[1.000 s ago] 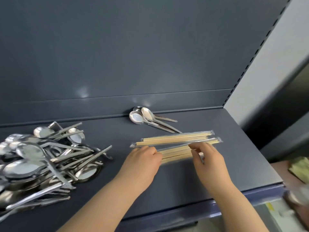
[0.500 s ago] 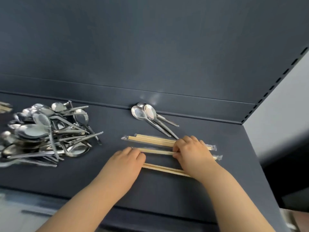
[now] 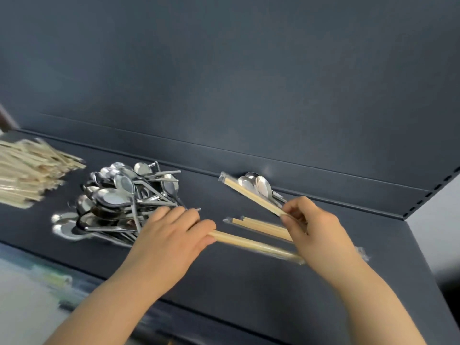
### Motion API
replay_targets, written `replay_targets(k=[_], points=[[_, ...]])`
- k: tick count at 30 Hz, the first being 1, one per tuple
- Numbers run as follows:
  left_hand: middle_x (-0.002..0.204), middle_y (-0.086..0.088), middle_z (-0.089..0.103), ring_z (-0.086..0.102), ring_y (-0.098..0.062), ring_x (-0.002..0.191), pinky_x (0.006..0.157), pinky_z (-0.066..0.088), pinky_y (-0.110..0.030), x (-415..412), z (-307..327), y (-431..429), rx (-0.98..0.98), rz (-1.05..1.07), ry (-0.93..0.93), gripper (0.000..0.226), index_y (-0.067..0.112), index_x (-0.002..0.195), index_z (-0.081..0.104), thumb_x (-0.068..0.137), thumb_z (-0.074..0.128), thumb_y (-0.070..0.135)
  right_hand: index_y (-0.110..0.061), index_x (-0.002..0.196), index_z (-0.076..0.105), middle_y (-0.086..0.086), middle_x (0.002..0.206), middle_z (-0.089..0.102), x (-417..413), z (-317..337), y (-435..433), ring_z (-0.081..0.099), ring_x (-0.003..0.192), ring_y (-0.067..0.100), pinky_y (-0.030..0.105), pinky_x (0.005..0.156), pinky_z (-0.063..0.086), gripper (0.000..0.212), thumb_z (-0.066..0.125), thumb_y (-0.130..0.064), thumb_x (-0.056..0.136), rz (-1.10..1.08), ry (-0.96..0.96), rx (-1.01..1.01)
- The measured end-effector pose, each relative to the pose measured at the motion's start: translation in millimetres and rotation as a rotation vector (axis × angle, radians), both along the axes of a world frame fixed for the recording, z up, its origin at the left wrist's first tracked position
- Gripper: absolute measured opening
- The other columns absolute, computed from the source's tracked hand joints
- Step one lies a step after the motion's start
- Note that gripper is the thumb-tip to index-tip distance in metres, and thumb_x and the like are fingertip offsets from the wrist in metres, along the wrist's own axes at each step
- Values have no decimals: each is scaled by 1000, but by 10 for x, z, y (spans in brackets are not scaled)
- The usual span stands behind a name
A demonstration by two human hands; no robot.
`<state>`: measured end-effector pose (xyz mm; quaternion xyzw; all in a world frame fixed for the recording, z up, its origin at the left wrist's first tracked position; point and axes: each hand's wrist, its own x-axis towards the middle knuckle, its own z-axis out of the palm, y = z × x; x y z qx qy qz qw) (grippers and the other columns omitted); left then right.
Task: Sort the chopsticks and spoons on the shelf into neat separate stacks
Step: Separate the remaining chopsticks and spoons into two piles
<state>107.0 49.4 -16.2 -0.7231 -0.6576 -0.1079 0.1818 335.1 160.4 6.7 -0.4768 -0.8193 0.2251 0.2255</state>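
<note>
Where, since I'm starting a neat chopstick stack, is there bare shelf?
Bare shelf lies at the front between the forearms, and at the back between the spoon pile and the small spoon group. Crowded: the middle, where the left hand and right hand hold wrapped chopsticks.

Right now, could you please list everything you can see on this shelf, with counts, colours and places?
shelf: one, dark blue-grey.
chopstick stack: one, many pale wooden sticks, far left; blurred.
spoon pile: one, many silver spoons, left of centre, tangled.
small spoon group: about three, silver, against the back wall, right.
lifted chopstick pair: one, pale wood in clear wrap, tilted in front of the small spoon group.
lying chopsticks: seemingly two wrapped pairs, pale wood, on the shelf between the hands.
near chopstick pair: one, pale wood, wrapped, nearest the front edge.
left hand: grips the near chopstick pair's left end.
right hand: pinches the lifted chopstick pair.
</note>
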Motion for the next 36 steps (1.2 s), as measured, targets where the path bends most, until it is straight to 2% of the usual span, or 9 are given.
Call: replay_targets(k=[6,9,18,21,24,28,31,34,36], points=[[78,11,54,51,-17,70,71,34,-32,-730,114,-62,130,-34,-88,26,27,89,63,91,40,40,-35,85,53,-16,75,63,-788,106,-218,57,69,6,32,69,49,9,58,-27,89,3,75,-31],[81,13,54,52,-15,74,74,32,-30,-1336,138,-121,159,-56,-96,24,28,89,63,88,42,39,-35,82,54,-23,76,60,-1391,134,-352,55,65,4,25,61,45,12,59,-25,88,-14,102,-13],[83,19,53,52,-12,76,70,30,-29,-3532,214,-540,49,-34,-143,23,32,88,56,90,38,45,-36,83,56,-21,77,63,-3468,223,-923,55,61,6,22,59,47,10,59,-28,87,-33,180,-93],[82,21,51,53,-10,75,68,27,-27,-4197,203,-745,7,28,-137,34,33,88,57,94,29,51,-37,83,59,-18,76,65,-4086,220,-1070,59,71,0,16,66,46,15,60,-22,87,7,190,-108],[79,19,50,50,-11,74,67,25,-28,-4652,173,-885,37,71,-149,49,31,80,58,96,19,56,-38,93,60,-21,79,61,-4532,175,-1140,55,76,-11,5,65,40,26,55,-13,89,75,135,-117],[77,11,53,50,-18,74,73,31,-34,-5114,93,-947,112,133,-85,38,26,78,60,90,35,52,-24,110,64,-21,98,55,-4971,91,-1085,51,88,-14,-3,76,33,31,51,-5,90,135,65,-89],[80,9,53,50,-19,76,76,35,-37,-5373,-4,-900,133,142,-86,33,25,81,59,89,39,50,-25,115,61,-20,105,51,-5311,86,-1020,49,90,-9,1,82,36,36,49,-1,90,190,27,-56],[84,5,53,51,-22,80,78,39,-41,-5578,-106,-758,117,153,-101,31,23,87,60,88,41,48,-26,121,57,-14,117,51,-5619,60,-946,52,97,5,20,88,45,44,44,2,90,168,-6,-9],[88,4,52,51,-22,83,82,39,-42,-5696,-211,-656,66,154,-101,31,22,91,59,88,41,47,-29,126,51,-11,123,51,-5774,28,-899,55,101,14,30,81,49,53,43,4,86,125,-132,28]])
